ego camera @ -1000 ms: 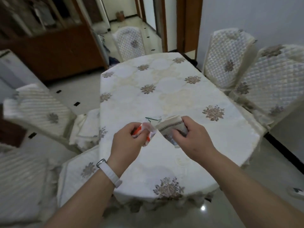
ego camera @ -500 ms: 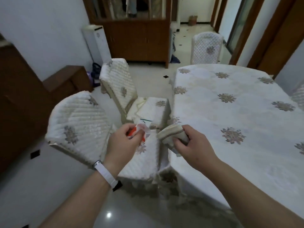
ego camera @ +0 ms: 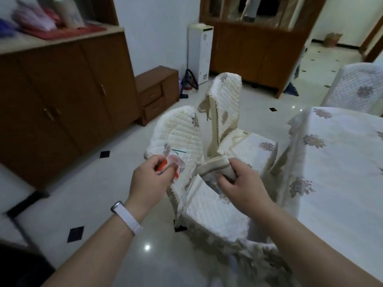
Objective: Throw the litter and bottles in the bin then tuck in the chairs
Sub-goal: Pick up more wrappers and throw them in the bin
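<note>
My left hand (ego camera: 149, 179) grips a crumpled red and white wrapper (ego camera: 173, 163). My right hand (ego camera: 240, 183) grips a folded beige wrapper (ego camera: 215, 166) with a brown stripe. Both hands are held in front of me, above a white quilted chair (ego camera: 180, 141) that stands pulled out from the table (ego camera: 339, 162). A second pulled-out quilted chair (ego camera: 226, 104) stands just beyond it. No bin and no bottles are in view.
A third quilted chair (ego camera: 358, 88) stands at the table's far end. A long brown sideboard (ego camera: 62, 96) and a low drawer unit (ego camera: 157, 92) line the left wall. A white tall appliance (ego camera: 199, 52) and a wooden cabinet (ego camera: 259, 48) stand at the back. The floor is glossy white tile.
My view has swung left, away from the table top toward the sideboard and the pulled-out chairs. Both hands still hold their wrappers in the same way.
</note>
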Motion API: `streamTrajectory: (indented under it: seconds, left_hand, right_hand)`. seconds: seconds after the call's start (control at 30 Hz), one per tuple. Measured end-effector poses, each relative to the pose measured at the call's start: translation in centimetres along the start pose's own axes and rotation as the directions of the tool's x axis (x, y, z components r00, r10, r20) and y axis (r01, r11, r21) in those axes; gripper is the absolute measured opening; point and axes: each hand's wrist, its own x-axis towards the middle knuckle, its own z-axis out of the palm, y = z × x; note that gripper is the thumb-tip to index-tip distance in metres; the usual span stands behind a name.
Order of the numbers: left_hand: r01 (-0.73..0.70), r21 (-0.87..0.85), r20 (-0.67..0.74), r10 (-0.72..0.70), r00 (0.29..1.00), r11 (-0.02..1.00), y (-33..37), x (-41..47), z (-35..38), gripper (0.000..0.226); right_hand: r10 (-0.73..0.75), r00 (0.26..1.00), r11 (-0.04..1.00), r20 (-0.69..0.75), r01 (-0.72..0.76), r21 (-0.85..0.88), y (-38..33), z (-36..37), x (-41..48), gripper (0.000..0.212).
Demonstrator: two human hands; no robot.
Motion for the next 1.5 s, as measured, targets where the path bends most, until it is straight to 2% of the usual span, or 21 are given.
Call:
streamTrajectory:
  seconds: [0.17, 0.3, 0.5, 0.6, 0.73, 0.9, 1.23, 1.37, 1.5]
  left_hand:
    - [0.069, 0.052, -0.093, -0.064, 0.994, 0.996, -3.2, 3.1, -4.3, 0.01]
    - [0.125, 0.099, -0.202, -0.103, 0.974, 0.987, -5.0, 7.2, -7.7, 0.005]
    - [0.25, 0.172, -0.301, -0.191, 0.934, 0.953, -7.5, 13.9, -12.6, 0.015]
    - [0.262, 0.187, -0.367, -0.18, 0.913, 0.947, -8.2, 16.4, -14.7, 0.02]
    - [0.287, 0.184, -0.449, -0.18, 0.875, 0.94, -9.4, 18.0, -18.7, 0.017]
    - [0.343, 0.157, -0.513, -0.22, 0.83, 0.926, -14.4, 20.9, -25.1, 0.018]
    - [0.332, 0.069, -0.461, -0.264, 0.847, 0.941, -24.3, 30.8, -38.1, 0.018]
    - [0.271, 0.064, -0.37, -0.229, 0.9, 0.96, -25.5, 35.8, -41.0, 0.019]
    - [0.18, 0.062, -0.257, -0.158, 0.953, 0.982, -25.8, 41.8, -40.8, 0.019]
  right_hand:
    - [-0.047, 0.995, 0.998, 0.089, 0.043, 0.05, -2.2, 5.7, 5.9, 0.006]
    - [-0.127, 0.976, 0.99, 0.175, 0.113, 0.088, -4.3, 10.2, 12.0, 0.006]
    - [-0.195, 0.948, 0.973, 0.251, 0.155, 0.172, -7.8, 15.2, 21.6, 0.005]
    - [-0.249, 0.924, 0.961, 0.29, 0.2, 0.189, -10.0, 17.6, 25.5, 0.006]
    - [-0.273, 0.906, 0.953, 0.324, 0.209, 0.22, -13.5, 22.0, 28.7, 0.006]
    - [-0.318, 0.857, 0.946, 0.406, 0.257, 0.199, -18.1, 28.7, 31.6, 0.01]
    - [-0.248, 0.909, 0.969, 0.334, 0.235, 0.081, -28.2, 40.7, 38.0, 0.007]
    - [-0.214, 0.945, 0.977, 0.246, 0.209, 0.043, -30.3, 41.8, 41.0, 0.005]
    - [-0.153, 0.974, 0.986, 0.169, 0.162, -0.04, -29.4, 41.8, 44.4, 0.006]
